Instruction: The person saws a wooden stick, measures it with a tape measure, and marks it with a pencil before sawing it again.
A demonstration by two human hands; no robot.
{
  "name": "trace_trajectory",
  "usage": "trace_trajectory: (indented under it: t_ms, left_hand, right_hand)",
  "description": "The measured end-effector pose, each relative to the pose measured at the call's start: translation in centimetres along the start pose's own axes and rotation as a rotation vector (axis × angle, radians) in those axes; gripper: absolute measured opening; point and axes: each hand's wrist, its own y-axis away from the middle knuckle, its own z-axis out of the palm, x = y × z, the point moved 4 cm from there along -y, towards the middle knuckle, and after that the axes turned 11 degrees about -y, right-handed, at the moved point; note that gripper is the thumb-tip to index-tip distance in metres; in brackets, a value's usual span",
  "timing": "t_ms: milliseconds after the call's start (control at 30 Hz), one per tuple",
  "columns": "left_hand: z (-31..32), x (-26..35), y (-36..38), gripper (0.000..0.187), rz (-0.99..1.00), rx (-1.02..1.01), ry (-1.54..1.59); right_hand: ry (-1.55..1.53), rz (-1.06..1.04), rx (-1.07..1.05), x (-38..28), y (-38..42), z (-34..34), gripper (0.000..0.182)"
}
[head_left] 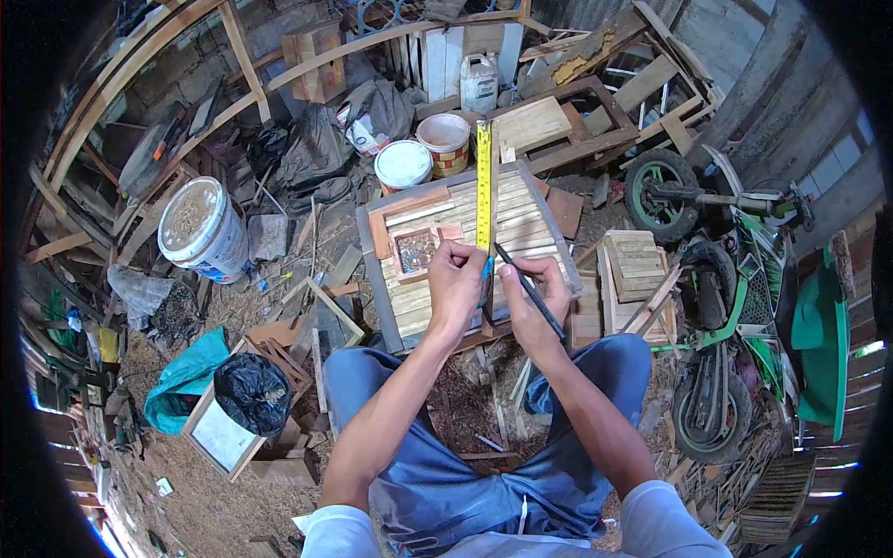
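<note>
Cluttering the floor (214, 502) near the slatted panel (526, 221) are buckets (205, 231) and wood (637, 265).

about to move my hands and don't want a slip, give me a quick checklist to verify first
1. Tape extended, scale showing: ok, the yellow tape measure runs forward above the slatted wooden panel.
2. Tape held at the near end: ok, the left hand grips it there.
3. Tape in line with the narrow wooden strip: ok, they look parallel.
4. Marking tool ready: ok, the right hand holds a black pen or pencil.
5. Tape's far end hooked: cannot tell, too small.
6. Mark on the strip: cannot tell.
</note>
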Motion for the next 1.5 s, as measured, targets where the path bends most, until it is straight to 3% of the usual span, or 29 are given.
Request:
trace_trajectory:
  t_ms: [333, 567, 1500]
  left_hand:
    - [0.6, -0.6, 0.5, 0.012, 0.036, 0.084, 0.099]
    - [1.0, 0.2, 1.3, 0.013, 0.037, 0.127, 0.107]
    - [0.9, -0.6, 0.7, 0.015, 0.083, 0.123, 0.099]
  right_hand:
    - [0.17, -0.155, 0.036, 0.6, 1.2, 1.2, 0.019]
    - [0.167, -0.078, 0.053, 1.0, 1.4, 1.5, 0.014]
    - [0.205, -0.166, 0.052, 0.6, 1.3, 1.9, 0.01]
